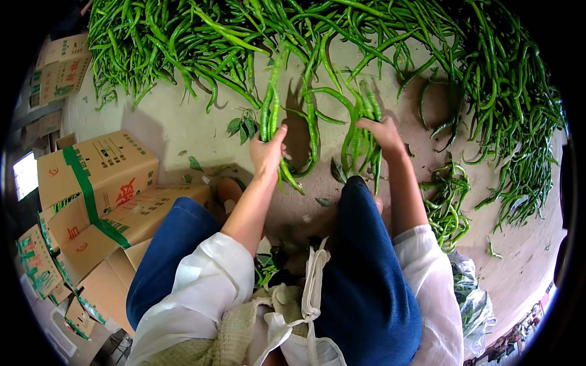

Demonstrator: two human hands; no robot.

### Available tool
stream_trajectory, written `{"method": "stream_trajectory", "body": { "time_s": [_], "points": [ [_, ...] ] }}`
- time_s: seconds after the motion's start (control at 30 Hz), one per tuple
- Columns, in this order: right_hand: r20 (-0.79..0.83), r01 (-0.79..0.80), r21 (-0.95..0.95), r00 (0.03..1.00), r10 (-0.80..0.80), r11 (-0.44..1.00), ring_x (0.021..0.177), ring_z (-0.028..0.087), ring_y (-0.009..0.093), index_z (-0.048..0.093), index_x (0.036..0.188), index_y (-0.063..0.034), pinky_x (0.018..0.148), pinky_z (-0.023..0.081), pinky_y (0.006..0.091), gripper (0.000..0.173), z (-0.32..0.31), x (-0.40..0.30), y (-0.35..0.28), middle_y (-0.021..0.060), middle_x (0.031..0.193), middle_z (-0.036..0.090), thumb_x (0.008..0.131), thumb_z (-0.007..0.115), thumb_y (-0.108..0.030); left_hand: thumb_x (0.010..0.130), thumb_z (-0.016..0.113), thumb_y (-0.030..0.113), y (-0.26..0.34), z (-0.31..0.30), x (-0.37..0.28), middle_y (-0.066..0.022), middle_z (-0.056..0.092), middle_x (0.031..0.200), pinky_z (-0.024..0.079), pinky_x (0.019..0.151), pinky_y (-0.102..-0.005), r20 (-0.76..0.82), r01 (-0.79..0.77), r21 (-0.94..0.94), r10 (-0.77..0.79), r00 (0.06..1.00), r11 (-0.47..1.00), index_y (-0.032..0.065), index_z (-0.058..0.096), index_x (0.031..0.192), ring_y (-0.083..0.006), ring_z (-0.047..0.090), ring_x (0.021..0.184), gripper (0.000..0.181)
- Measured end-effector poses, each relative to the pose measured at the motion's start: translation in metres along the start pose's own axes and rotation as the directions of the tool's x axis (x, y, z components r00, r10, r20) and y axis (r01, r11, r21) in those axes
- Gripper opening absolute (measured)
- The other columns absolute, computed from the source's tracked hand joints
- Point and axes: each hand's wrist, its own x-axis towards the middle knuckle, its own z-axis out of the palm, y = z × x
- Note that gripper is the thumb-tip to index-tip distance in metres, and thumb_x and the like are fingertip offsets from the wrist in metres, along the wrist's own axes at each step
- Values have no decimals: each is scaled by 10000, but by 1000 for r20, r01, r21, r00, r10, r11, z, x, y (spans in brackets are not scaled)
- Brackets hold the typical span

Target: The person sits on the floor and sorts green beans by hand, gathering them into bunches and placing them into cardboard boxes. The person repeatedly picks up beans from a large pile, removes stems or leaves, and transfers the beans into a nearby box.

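Note:
My left hand [269,153] grips a few long green chili peppers [270,107], which stick out above and below the fist. A larger bunch of the same peppers [361,142] hangs in my right hand [383,135], slightly blurred at its upper ends. Between the two hands, loose long peppers [311,123] lie curved on the pale floor [183,123]. Beyond both hands spreads a big pile of green chili peppers [183,41], which continues down the right side. A sprig of dark leaves [245,126] rests just left of my left hand.
Open cardboard boxes [103,169] with green tape crowd the left side; one shows peppers inside. More cartons [62,68] stand farther back. At right lies a small heap of curled peppers [446,206], with a clear plastic bag of greens [474,306] behind it. Loose leaves [338,170] litter the floor.

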Motion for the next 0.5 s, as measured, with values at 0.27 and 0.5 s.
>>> {"method": "stream_trajectory", "body": {
  "time_s": [0.27,0.5],
  "points": [
    [-21,287,-614,925,-379,735,803,655,356,653,877,18,729,511,415,371,-7,18,-78,247,841,660,627,709,-251,612,809,284,-40,58,25,-183,688,820,514,726,-389,-61,-164,442,212,975,882,-4,653,892,-295,680,768,430],
    [684,749,-662,621,-382,33,891,609,291,666,965,-116,796,480,386,266,-2,11,-22,100,889,610,704,616,-113,715,759,109,-19,17,15,-34,618,702,426,491,-280,137,-64,38,58,989,997,13,630,877,-123,524,514,228]
  ]
}}
